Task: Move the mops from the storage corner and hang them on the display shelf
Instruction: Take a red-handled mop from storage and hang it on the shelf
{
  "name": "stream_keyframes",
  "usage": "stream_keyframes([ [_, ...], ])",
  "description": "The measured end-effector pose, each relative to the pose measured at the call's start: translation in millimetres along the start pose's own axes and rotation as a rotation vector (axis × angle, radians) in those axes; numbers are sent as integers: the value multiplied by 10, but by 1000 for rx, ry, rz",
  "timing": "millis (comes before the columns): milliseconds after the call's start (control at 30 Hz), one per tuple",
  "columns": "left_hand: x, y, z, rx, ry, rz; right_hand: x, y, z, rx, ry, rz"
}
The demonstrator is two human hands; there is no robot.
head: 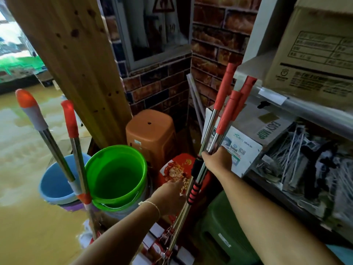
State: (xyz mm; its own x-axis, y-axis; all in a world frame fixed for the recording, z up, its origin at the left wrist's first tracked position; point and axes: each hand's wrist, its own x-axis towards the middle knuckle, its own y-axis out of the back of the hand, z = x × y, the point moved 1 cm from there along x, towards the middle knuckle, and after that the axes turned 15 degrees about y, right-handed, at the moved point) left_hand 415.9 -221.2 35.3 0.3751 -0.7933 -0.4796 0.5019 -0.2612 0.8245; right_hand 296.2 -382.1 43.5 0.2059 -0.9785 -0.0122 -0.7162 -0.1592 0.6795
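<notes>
Holding tight, the right hand (217,158) has its fingers curled round a bunch of mop poles (214,136). These poles are shiny metal with red tops, and they stick up toward the grey shelf (298,106) on the right. Lower down, the left hand (172,196) reaches to the same bunch, near a red and black grip (193,190) on one pole. Its fingers are on the far side of the hand, so I cannot tell if they hold a pole or just touch it.

Two more mops (63,146) lean on the left, well apart from the hands. Their poles go down past a blue bucket (55,182), and a green bucket (116,176) sits just beside it. An orange stool (150,134) stands behind the buckets, next to a tall wooden board (76,60). Brick walls meet at the back, so this looks like the storage corner.

I think the job has only just begun. No mop hangs anywhere in view. The bunch is picked up but must be carried and hung. The two leaning mops are untouched and are left to move too.
</notes>
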Motion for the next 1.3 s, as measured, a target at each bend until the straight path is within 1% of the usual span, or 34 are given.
stream_keyframes([
  [133, 3, 37, -102, -20, -35, -32, -324, 40, -33, -18, 35, -28],
  [300, -64, 19, -258, -88, -63, -153, -910, 81, -95, 5, 87, -9],
  [500, -227, -134, -428, -82, -203, -238, -1549, -29, -304, 18, 186, 53],
  [633, -289, -236, -544, -29, -292, -209, -1847, -97, -399, 28, 171, 42],
  [733, -331, -254, -609, -63, -318, -220, -2048, -128, -449, 63, 162, 22],
  [867, -429, -263, -697, -64, -368, -248, -2294, -131, -493, 81, 231, 1],
  [1033, -605, -350, -812, -61, -342, -265, -2530, -113, -496, 115, 318, -5],
  [1300, -1118, -583, -880, -92, -293, -133, -2914, -195, -351, 254, 414, 23],
])
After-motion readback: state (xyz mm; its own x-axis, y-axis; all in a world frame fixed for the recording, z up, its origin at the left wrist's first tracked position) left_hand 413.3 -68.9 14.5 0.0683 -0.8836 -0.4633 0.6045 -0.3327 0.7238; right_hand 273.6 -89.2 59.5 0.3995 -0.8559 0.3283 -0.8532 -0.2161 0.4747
